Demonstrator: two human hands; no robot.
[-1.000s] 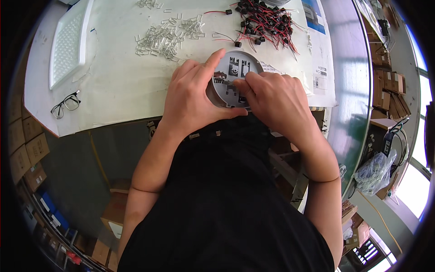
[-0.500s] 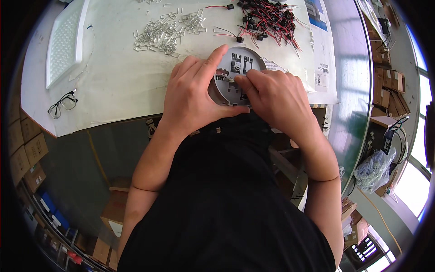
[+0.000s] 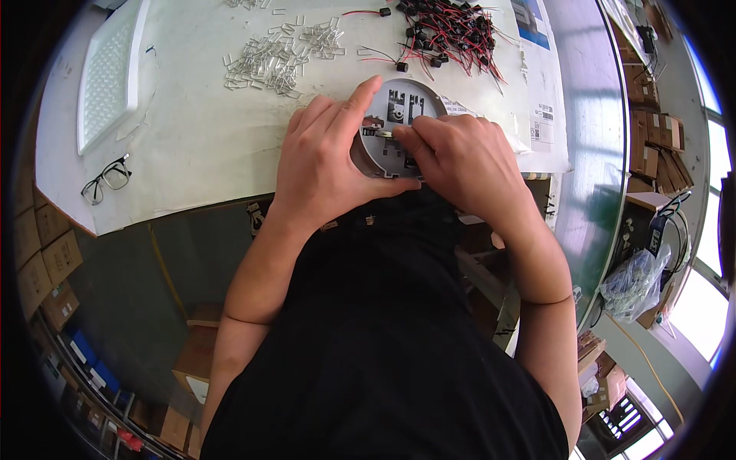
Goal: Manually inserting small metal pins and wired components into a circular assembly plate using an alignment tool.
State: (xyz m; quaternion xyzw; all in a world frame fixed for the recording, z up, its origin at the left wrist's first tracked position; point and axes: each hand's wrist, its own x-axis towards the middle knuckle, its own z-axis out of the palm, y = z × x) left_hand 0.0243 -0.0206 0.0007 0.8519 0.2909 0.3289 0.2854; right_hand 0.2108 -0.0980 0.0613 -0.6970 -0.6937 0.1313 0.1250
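Note:
My left hand (image 3: pixel 322 153) is wrapped round a round grey plastic housing (image 3: pixel 391 165), thumb along its near edge and index finger up its left side. The housing is tilted above the table's near edge, its open inside showing black slots and metal fittings. My right hand (image 3: pixel 475 165) is closed at the housing's right side, with thumb and index finger pressed together over its inside. A small pale piece (image 3: pixel 385 133) lies right beside those fingertips. Whatever sits between the fingers is hidden.
Beyond my hands lie a pile of clear U-shaped pieces (image 3: pixel 280 57) and a heap of black buzzer-like parts with red and black wires (image 3: pixel 456 34). Eyeglasses (image 3: pixel 107 179) and a white textured panel (image 3: pixel 111 77) are at left. A printed sheet (image 3: pixel 540 115) is at right.
My right thumb and index finger have shifted slightly inside the housing, and the pale piece by them shows more. My left hand keeps its hold.

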